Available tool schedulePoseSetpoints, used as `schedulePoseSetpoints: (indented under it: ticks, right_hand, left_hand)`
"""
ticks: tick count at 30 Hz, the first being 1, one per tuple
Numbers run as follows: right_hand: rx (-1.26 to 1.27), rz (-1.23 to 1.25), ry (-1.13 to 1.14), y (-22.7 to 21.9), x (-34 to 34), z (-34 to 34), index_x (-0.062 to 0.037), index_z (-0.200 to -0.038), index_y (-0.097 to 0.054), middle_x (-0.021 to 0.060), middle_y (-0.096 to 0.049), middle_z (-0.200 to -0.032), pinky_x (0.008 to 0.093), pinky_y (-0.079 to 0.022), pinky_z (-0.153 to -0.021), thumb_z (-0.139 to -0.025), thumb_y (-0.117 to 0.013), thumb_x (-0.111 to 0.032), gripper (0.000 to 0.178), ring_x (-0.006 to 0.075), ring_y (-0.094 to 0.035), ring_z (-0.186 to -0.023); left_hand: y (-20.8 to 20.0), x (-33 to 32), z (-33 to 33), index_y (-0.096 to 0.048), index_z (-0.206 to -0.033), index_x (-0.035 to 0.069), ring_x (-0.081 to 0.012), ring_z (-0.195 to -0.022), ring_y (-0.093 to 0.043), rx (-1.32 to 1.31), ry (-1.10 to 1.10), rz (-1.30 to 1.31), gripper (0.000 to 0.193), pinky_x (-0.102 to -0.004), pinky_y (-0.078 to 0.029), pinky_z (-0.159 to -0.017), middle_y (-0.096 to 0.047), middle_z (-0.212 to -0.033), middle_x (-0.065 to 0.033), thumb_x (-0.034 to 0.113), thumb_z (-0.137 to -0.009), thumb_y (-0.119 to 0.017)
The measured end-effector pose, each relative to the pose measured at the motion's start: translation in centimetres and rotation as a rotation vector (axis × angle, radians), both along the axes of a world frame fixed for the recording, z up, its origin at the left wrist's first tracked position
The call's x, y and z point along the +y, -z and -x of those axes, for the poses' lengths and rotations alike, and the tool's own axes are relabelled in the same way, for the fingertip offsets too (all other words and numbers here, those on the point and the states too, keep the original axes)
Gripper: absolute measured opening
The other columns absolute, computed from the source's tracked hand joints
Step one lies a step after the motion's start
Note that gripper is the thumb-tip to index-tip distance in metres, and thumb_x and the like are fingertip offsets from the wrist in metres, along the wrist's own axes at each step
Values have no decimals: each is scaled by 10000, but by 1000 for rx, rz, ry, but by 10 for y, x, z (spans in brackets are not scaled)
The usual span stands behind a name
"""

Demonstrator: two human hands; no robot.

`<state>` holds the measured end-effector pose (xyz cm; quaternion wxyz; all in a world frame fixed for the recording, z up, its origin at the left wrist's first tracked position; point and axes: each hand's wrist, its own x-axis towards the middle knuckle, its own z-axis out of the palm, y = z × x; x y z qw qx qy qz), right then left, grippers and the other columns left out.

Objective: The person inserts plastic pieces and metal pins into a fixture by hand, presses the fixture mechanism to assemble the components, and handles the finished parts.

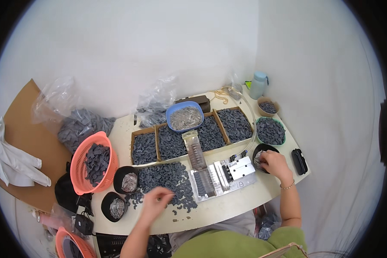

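Observation:
My left hand [155, 203] hovers over the near edge of a loose spread of small dark grey pieces [159, 174]. Its fingertips are pinched together, and what they hold is too small to make out. On the right, my right hand [275, 163] dips into a black bowl [262, 148] of small silvery pieces. The fingers there are bent and drawn together, their tips partly hidden among the contents. Between the hands sits a metal fixture [221, 178] with a white block, tubing and a clear ridged chute [195, 150] leading into it.
Behind the spread stands a divided cardboard tray [144, 163] of grey pieces, a blue bowl [167, 120] of metal pins on its rim. At left are a coral basket [74, 170] and two black bowls [116, 182] [104, 210]. A green bowl [284, 135], black case [299, 161] and bottle [258, 86] stand right.

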<state>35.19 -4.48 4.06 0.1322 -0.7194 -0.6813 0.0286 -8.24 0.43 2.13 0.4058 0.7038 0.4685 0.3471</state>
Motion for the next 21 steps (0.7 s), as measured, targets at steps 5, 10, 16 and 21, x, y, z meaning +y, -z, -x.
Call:
schedulePoseSetpoints:
  ticks: [5,10,16,21]
  right_hand:
    - [29,-143,18,10,-3,-3,-63,-804,-615,106,-590,-765,406,-497,-674,-718,-674,-83,106,299,-610,-772]
    - [48,-145,13,12,-9,-10,-50,-814,-601,111,-586,-773,411,-491,-681,-741,-648,-59,86,301,-600,-784]
    - [162,-401,-111,-5,2,34,-48,-886,-618,114,-621,-859,391,-501,-728,-757,-625,-35,130,301,-606,-842]
    - [327,-316,-638,21,19,119,-65,-872,-617,90,-607,-800,367,-503,-696,-759,-635,-84,115,274,-608,-779]
  left_hand:
    - [21,-1,-93,-605,-784,70,-280,-960,-558,180,206,-432,117,-386,-419,-832,-623,-957,-53,87,-743,-713]
    - [26,-4,-96,-658,-869,89,-279,-1001,-551,276,214,-602,161,-410,-410,-849,-620,-1020,-57,86,-722,-724]
    - [24,-30,-96,-656,-993,36,-289,-1121,-525,541,263,-823,301,-454,-394,-963,-596,-1158,-124,221,-759,-695]
    - [21,-45,-101,-617,-1113,9,-320,-1200,-479,734,250,-815,485,-499,-353,-1016,-525,-1274,-178,324,-753,-702]
